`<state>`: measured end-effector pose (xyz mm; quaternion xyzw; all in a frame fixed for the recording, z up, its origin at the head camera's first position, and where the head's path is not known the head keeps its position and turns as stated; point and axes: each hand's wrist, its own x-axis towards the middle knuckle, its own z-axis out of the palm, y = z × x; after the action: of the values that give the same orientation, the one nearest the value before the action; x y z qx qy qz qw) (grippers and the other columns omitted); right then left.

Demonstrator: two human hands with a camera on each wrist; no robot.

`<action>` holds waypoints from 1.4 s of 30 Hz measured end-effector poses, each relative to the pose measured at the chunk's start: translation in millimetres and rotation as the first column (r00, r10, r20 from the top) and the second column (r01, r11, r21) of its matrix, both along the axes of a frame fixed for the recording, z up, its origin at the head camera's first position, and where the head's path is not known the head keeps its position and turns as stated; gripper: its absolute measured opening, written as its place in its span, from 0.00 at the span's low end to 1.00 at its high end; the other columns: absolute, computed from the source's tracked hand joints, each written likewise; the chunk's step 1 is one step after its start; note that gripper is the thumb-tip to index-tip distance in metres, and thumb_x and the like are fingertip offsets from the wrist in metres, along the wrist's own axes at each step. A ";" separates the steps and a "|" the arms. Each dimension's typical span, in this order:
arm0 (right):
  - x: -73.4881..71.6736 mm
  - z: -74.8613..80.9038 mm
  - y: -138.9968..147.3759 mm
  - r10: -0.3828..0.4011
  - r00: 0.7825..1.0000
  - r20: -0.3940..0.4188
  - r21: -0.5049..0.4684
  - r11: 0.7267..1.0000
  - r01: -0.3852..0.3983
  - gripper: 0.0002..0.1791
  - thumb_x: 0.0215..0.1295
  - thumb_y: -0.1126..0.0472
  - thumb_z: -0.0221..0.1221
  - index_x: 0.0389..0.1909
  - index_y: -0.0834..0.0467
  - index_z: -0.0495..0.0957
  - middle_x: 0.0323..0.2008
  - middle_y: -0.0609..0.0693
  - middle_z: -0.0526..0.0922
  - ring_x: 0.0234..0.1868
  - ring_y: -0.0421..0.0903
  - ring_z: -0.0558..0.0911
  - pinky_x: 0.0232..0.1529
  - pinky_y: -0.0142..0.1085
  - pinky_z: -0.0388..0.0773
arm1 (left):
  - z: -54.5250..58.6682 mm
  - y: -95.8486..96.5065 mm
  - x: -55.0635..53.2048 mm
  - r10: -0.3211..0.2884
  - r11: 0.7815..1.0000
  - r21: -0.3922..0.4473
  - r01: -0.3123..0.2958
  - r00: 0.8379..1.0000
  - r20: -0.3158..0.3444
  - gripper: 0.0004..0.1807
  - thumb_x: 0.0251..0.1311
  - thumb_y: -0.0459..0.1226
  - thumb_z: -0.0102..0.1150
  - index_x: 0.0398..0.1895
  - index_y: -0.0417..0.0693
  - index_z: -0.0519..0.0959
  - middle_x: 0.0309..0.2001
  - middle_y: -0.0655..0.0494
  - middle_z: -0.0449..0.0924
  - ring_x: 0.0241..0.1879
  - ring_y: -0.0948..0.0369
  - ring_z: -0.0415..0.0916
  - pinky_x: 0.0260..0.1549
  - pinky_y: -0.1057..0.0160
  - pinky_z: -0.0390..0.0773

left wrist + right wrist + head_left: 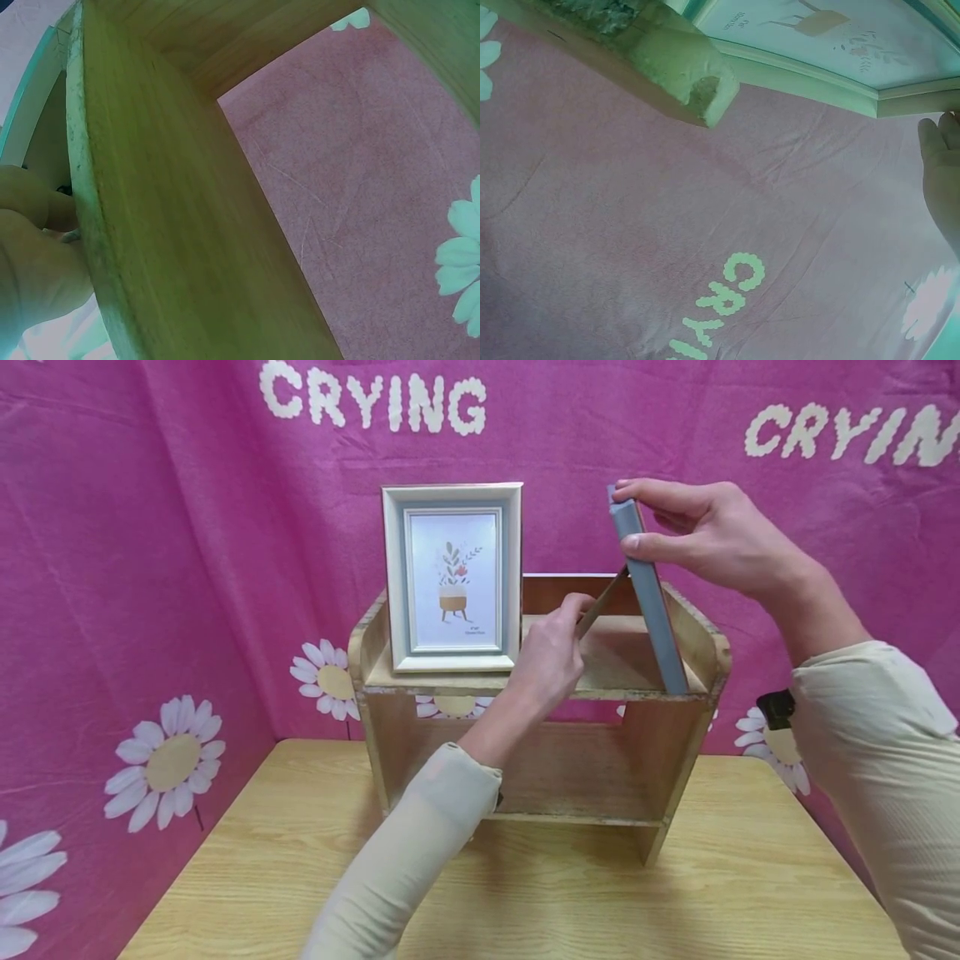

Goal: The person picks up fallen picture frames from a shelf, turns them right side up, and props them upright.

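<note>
A picture frame [654,610] is turned nearly edge-on at the right end of the small wooden shelf [663,752], its lower edge at the top board. My right hand [723,535] grips its upper part, thumb on the grey-blue edge and fingers over the top. Behind it, my left hand [551,647] pinches the slim stand leg [606,602] that slants out from the back. The right wrist view shows the frame's front, a plant-pot picture [825,22]. In the left wrist view, fingers [45,262] are partly hidden by the shelf's wood.
Another picture frame [453,662], white with a potted-plant print, stands upright at the shelf's left end. The shelf is on a light wooden table [300,827]. A pink cloth [247,527] with daisies and white lettering hangs behind and at the sides.
</note>
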<state>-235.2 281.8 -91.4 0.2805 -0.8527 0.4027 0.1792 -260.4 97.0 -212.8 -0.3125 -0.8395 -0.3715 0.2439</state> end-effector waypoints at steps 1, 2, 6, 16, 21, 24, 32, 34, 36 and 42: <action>-0.8 0.2 -0.9 -0.001 1.000 -0.009 -0.005 1.000 0.001 0.28 0.63 0.64 0.66 0.65 0.53 0.76 0.69 0.50 0.71 0.72 0.42 0.65 0.68 0.24 0.62 | 0.0 -0.1 -0.3 -0.001 1.000 0.002 0.001 1.000 0.000 0.18 0.69 0.25 0.49 0.59 0.44 0.72 0.47 0.47 0.84 0.45 0.55 0.82 0.48 0.63 0.82; -1.7 0.2 -1.5 -0.004 1.000 -0.018 -0.008 1.000 0.004 0.28 0.62 0.64 0.66 0.65 0.54 0.76 0.68 0.50 0.73 0.71 0.42 0.67 0.67 0.23 0.63 | -0.1 -0.2 -0.6 -0.003 1.000 0.002 0.003 1.000 -0.002 0.18 0.69 0.24 0.49 0.59 0.44 0.72 0.47 0.47 0.84 0.45 0.55 0.82 0.49 0.62 0.82; -2.6 0.8 -3.1 -0.024 0.999 -0.031 -0.020 1.000 0.023 0.28 0.61 0.65 0.68 0.63 0.54 0.77 0.64 0.49 0.76 0.69 0.40 0.69 0.66 0.23 0.65 | -0.6 -0.3 -2.2 -0.001 1.000 -0.008 0.001 1.000 -0.015 0.18 0.68 0.24 0.49 0.59 0.44 0.72 0.47 0.47 0.84 0.44 0.54 0.83 0.49 0.62 0.82; -2.3 3.8 -12.8 -0.068 0.997 -0.038 -0.003 0.998 0.068 0.26 0.60 0.61 0.69 0.60 0.50 0.80 0.65 0.49 0.75 0.69 0.41 0.68 0.68 0.25 0.64 | -0.6 -1.4 -6.4 0.015 1.000 0.011 -0.015 1.000 -0.009 0.20 0.65 0.21 0.49 0.58 0.43 0.72 0.45 0.46 0.84 0.43 0.54 0.82 0.46 0.61 0.82; -5.7 3.5 -16.3 -0.096 0.995 -0.042 -0.004 0.995 0.096 0.26 0.59 0.61 0.70 0.60 0.50 0.81 0.66 0.52 0.74 0.70 0.41 0.68 0.70 0.29 0.63 | -2.0 -1.3 -6.6 0.031 0.999 0.024 -0.030 0.999 -0.014 0.18 0.66 0.22 0.49 0.57 0.42 0.73 0.44 0.45 0.84 0.43 0.54 0.82 0.46 0.60 0.83; -7.1 2.5 -17.2 -0.112 0.992 -0.048 0.000 0.994 0.113 0.26 0.59 0.60 0.70 0.60 0.49 0.81 0.67 0.53 0.73 0.68 0.41 0.69 0.69 0.29 0.65 | -7.4 -2.0 -3.3 0.057 0.997 0.049 -0.053 0.996 -0.069 0.16 0.67 0.24 0.50 0.56 0.40 0.74 0.44 0.45 0.83 0.43 0.54 0.81 0.47 0.61 0.83; -9.0 0.7 -18.6 -0.137 0.988 -0.076 -0.012 0.991 0.137 0.27 0.58 0.60 0.71 0.60 0.50 0.81 0.67 0.53 0.74 0.63 0.41 0.74 0.64 0.29 0.70 | -29.9 8.3 19.6 0.048 0.982 0.187 0.025 0.925 -0.377 0.17 0.65 0.27 0.53 0.56 0.35 0.74 0.50 0.43 0.78 0.50 0.52 0.77 0.57 0.68 0.76; -9.9 0.6 -19.5 -0.143 0.987 -0.075 -0.019 0.990 0.142 0.27 0.58 0.60 0.71 0.60 0.48 0.81 0.67 0.52 0.74 0.62 0.42 0.74 0.64 0.30 0.71 | -34.2 14.0 26.0 0.007 0.976 0.204 0.083 0.915 -0.404 0.18 0.66 0.28 0.52 0.59 0.35 0.71 0.49 0.42 0.78 0.50 0.52 0.77 0.57 0.67 0.76; -10.6 0.3 -20.7 -0.148 0.986 -0.077 -0.028 0.989 0.146 0.27 0.57 0.60 0.71 0.60 0.48 0.81 0.67 0.51 0.74 0.61 0.42 0.75 0.63 0.31 0.72 | -37.7 20.0 31.6 -0.021 0.972 0.203 0.115 0.911 -0.412 0.21 0.67 0.31 0.52 0.63 0.35 0.69 0.49 0.42 0.78 0.49 0.53 0.77 0.54 0.66 0.78; -10.9 -0.6 -24.5 -0.163 0.982 -0.097 -0.049 0.986 0.159 0.26 0.57 0.60 0.71 0.59 0.49 0.82 0.66 0.50 0.75 0.61 0.41 0.75 0.64 0.34 0.72 | -43.4 36.7 40.2 0.055 0.990 0.139 -0.001 0.922 -0.383 0.32 0.64 0.40 0.62 0.67 0.40 0.64 0.46 0.46 0.77 0.43 0.55 0.78 0.43 0.64 0.82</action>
<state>-246.2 257.3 -92.0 0.2268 -0.8541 0.3896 0.2596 -220.2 133.7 -256.1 -0.3501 -0.7522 -0.3553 0.4306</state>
